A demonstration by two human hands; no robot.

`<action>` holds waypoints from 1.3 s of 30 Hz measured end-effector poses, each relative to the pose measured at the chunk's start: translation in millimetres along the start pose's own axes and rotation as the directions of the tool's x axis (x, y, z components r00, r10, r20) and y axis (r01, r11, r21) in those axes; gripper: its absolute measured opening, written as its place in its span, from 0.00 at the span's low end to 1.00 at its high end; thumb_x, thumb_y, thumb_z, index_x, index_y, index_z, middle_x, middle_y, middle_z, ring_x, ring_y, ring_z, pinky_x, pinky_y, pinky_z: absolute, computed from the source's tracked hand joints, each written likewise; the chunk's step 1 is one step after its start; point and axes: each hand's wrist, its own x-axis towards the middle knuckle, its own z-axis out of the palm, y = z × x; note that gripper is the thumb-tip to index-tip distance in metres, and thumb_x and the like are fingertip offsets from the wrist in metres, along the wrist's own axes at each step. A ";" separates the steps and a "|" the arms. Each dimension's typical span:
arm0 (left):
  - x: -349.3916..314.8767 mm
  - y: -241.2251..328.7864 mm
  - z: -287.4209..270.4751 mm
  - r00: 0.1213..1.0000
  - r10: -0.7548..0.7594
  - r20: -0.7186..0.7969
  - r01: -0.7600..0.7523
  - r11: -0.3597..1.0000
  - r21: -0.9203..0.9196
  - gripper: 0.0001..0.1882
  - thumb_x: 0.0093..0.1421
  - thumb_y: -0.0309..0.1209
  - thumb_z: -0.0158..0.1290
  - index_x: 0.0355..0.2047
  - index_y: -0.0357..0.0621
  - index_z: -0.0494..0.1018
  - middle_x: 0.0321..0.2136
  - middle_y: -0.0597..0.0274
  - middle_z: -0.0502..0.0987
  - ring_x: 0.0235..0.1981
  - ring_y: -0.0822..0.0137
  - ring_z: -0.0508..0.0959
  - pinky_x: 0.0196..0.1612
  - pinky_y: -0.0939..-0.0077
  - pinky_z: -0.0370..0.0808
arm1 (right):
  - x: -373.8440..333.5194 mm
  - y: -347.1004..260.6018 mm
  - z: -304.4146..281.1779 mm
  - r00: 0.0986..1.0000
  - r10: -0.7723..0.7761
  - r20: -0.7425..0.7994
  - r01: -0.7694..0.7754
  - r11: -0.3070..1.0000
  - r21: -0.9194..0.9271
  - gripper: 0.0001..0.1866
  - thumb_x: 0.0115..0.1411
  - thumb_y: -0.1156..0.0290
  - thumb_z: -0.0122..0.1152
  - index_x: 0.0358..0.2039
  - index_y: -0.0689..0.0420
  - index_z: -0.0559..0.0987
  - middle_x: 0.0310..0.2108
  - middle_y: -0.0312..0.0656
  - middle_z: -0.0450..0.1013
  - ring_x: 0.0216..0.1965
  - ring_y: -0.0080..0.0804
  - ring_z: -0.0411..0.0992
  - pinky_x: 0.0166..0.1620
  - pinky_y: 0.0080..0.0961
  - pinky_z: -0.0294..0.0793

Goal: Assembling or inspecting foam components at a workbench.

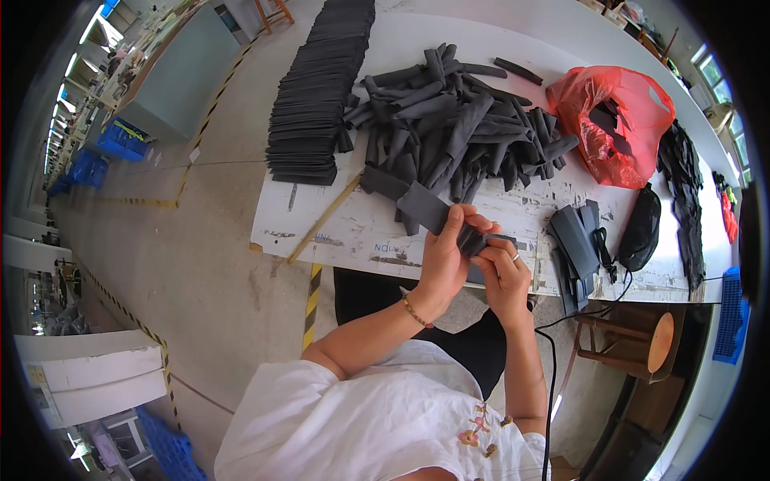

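Note:
Both my hands meet over the table's near edge, around a dark grey fabric strip [423, 207]. My left hand [447, 255] pinches the strip near its lower end, thumb on top. Fingers bent, my right hand [505, 276] grips the same strip's folded end from the other side. The strip's far end reaches up and left toward a heap of rolled dark fabric pieces [461, 120]. Left of the heap stands a long row of stacked dark fabric pieces [309, 104]. My fingers hide part of the fold.
A wooden stick [325, 220] lies at the table's left. To the right are a red plastic bag [613, 120], flat dark strips [574, 244], a black pouch with a cord [642, 231] and a dark fabric bundle [682, 200]. A wooden stool [634, 345] stands below the table's right side.

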 end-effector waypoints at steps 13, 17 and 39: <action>8.0 11.6 3.2 0.990 0.046 0.133 -0.063 0.990 0.125 0.18 0.68 0.44 0.43 0.41 0.41 0.69 0.38 0.50 0.79 0.53 0.50 0.74 0.60 0.58 0.65 | -20.4 -12.1 19.7 0.804 0.523 -0.284 -0.310 0.776 0.549 0.07 0.55 0.76 0.65 0.30 0.62 0.75 0.37 0.39 0.71 0.40 0.24 0.68 0.43 0.19 0.67; 13.5 15.0 2.5 0.977 0.114 0.181 -0.148 0.971 0.187 0.18 0.68 0.44 0.44 0.40 0.41 0.69 0.39 0.48 0.79 0.52 0.49 0.74 0.62 0.57 0.63 | -11.4 -12.9 -5.3 0.627 0.772 -0.105 -0.439 0.461 0.772 0.07 0.63 0.71 0.58 0.37 0.62 0.75 0.37 0.34 0.71 0.33 0.19 0.69 0.38 0.18 0.71; 11.9 3.4 14.4 0.989 0.028 0.146 -0.053 0.983 0.174 0.18 0.68 0.46 0.42 0.30 0.45 0.64 0.19 0.68 0.60 0.24 0.70 0.70 0.57 0.55 0.70 | -12.7 -4.4 20.7 0.752 0.626 0.205 -0.470 0.293 0.832 0.05 0.61 0.77 0.58 0.31 0.61 0.71 0.24 0.42 0.75 0.22 0.23 0.71 0.28 0.19 0.71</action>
